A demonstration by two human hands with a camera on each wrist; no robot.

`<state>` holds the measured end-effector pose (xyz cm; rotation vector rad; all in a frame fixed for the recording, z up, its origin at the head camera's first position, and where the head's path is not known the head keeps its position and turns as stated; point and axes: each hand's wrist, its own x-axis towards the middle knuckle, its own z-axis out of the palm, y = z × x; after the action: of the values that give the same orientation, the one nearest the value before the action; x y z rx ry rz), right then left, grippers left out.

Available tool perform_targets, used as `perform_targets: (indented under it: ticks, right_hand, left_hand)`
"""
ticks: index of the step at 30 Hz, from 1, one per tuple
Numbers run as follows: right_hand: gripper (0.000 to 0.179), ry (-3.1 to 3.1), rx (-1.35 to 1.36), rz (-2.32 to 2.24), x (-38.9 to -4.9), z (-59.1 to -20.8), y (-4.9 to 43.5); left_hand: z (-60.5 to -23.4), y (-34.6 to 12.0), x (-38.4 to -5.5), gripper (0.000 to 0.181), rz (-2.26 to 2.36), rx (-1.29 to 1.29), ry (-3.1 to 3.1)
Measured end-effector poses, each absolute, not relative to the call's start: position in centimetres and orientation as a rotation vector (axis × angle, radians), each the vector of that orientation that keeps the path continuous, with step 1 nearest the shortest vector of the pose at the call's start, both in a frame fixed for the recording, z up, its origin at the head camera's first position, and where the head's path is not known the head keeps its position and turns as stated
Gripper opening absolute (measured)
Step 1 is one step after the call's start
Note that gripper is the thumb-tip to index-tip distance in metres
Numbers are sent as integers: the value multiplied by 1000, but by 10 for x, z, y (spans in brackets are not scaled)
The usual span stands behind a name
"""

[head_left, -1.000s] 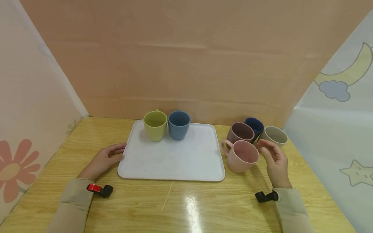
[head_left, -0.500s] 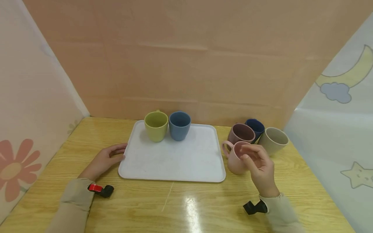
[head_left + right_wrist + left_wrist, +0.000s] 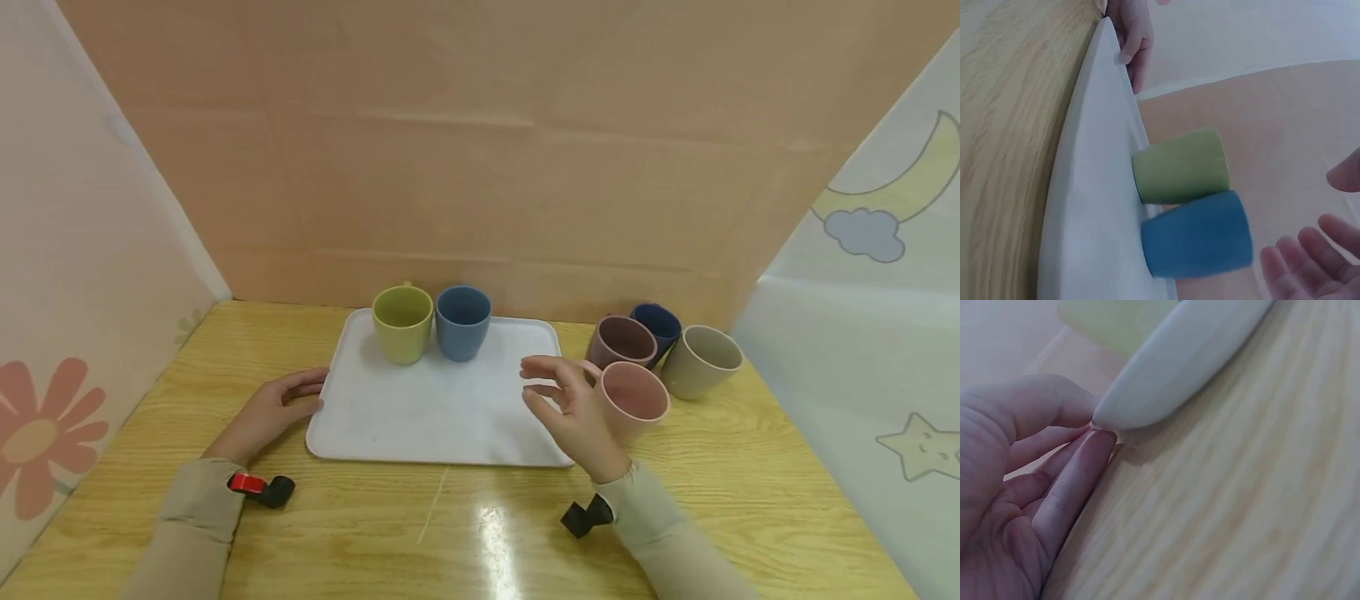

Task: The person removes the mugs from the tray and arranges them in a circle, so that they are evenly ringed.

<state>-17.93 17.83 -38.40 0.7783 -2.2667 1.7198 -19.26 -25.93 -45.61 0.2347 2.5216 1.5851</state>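
My left hand holds the left rim of the white tray, thumb and fingertips meeting at its edge in the left wrist view. Over the tray's right side hovers my right hand, with nothing between its spread thumb and fingers. It partly hides the pink mug, which stands on the table to its right. At the tray's back, side by side, stand a yellow-green mug and a blue mug. The right wrist view shows the right fingers near the blue mug.
Behind the pink mug cluster a mauve mug, a dark blue mug and a beige cup. The wooden table is bounded by a tan backdrop and printed side sheets.
My right hand has swept left from beside the beige cup, across the pink mug, to the tray's right side. The left hand stays at the tray; the beige cup has shifted slightly.
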Motion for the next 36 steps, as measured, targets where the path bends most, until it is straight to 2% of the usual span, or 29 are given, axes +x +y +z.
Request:
perform_targets:
  ticks: [8, 18, 27, 36]
  right_hand:
    - [47, -2454, 361, 1933, -216, -393, 144]
    - [79, -2486, 139, 1917, -254, -408, 111]
    - [88, -2428, 131, 1918, -279, -410, 96]
    - [90, -2423, 145, 1881, -292, -412, 92]
  left_hand:
    - [-459, -258, -193, 62, 1590, 224, 2506]
    - [-460, -259, -192, 61, 1588, 210, 2519]
    - [-457, -259, -193, 60, 1599, 207, 2500]
    - [-453, -257, -192, 59, 1600, 215, 2504]
